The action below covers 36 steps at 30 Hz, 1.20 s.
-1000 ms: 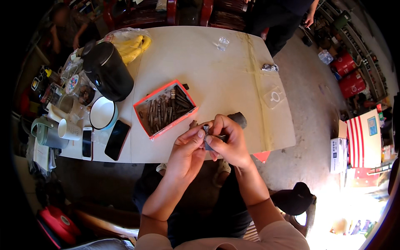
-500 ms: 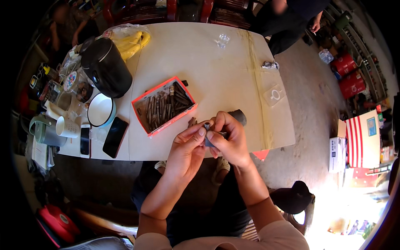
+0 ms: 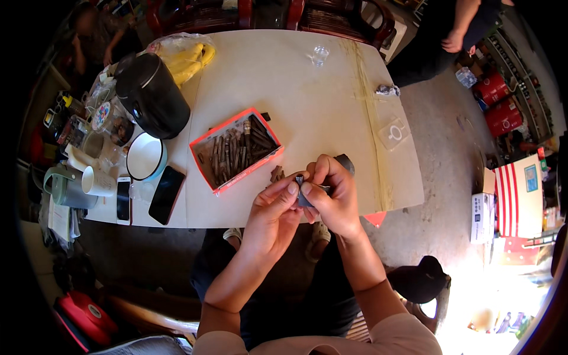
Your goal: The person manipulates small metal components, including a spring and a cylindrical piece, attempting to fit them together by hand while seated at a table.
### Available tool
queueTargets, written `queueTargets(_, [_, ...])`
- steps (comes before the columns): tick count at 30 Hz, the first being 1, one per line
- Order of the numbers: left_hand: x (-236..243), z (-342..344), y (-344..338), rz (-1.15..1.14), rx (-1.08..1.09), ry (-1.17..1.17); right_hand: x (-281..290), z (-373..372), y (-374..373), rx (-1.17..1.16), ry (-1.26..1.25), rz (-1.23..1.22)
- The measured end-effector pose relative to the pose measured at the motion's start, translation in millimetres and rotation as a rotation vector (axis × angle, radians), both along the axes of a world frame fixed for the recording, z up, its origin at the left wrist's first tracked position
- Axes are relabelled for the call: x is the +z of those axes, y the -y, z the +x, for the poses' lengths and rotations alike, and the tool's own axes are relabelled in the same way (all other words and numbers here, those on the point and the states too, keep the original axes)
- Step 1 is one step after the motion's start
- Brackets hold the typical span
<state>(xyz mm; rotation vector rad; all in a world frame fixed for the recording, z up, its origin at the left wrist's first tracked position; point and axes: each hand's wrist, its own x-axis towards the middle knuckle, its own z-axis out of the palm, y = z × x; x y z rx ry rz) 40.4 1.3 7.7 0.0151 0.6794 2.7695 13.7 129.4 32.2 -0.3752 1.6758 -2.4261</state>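
Note:
My left hand [image 3: 273, 208] is closed, pinching a small fluted metal bit [image 3: 300, 178] near the front edge of the table. Against it, my right hand [image 3: 338, 198] grips a dark grey piece of sheet [image 3: 304, 200] that resembles abrasive cloth. The fingers hide most of both things. Beyond my right hand lies a dark grey roll [image 3: 345, 163], partly covered by it. Just past my left fingers a few brown metal pieces [image 3: 277, 173] rest on the table. An orange-rimmed box [image 3: 251, 170] full of dark, rusty-looking metal bits sits to the left.
A black kettle [image 3: 152, 97], a white bowl [image 3: 145, 155], two phones [image 3: 166, 195], a cup [image 3: 97, 181] and bagged bananas [image 3: 188, 62] crowd the table's left side. A clear glass [image 3: 320, 55] stands at the back. Another person [image 3: 441, 44] stands at the far right corner.
The whole view has shifted slightly. My hands keep the same hold, the bit and sheet still together. The person at the far right has moved, with an arm now hanging further into view.

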Motion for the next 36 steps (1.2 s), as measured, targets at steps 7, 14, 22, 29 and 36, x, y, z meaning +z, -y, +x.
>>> queueTargets(7, [3.4,0.7,-0.3,0.026,0.01,0.019,1.1,0.5,-2.2,0.013,-0.016,0.063])
queueTargets(14, [4.3,2.7,3.2,0.067,-0.025,0.041,0.3,4.1,-2.5,0.032,-0.037,0.174])
queueTargets(22, [28.7,27.5,4.0,0.337,-0.198,-0.028,20.9,10.8,-17.1,0.332,0.188,-0.68])
queueTargets(29, [36.8,33.2,9.7,0.281,-0.219,-0.052,25.5,18.7,-18.6,0.302,0.119,-0.642])
queueTargets(36, [39.1,25.5,7.4,0.15,-0.132,-0.003,25.1,20.4,-18.4,0.096,-0.172,-0.101])
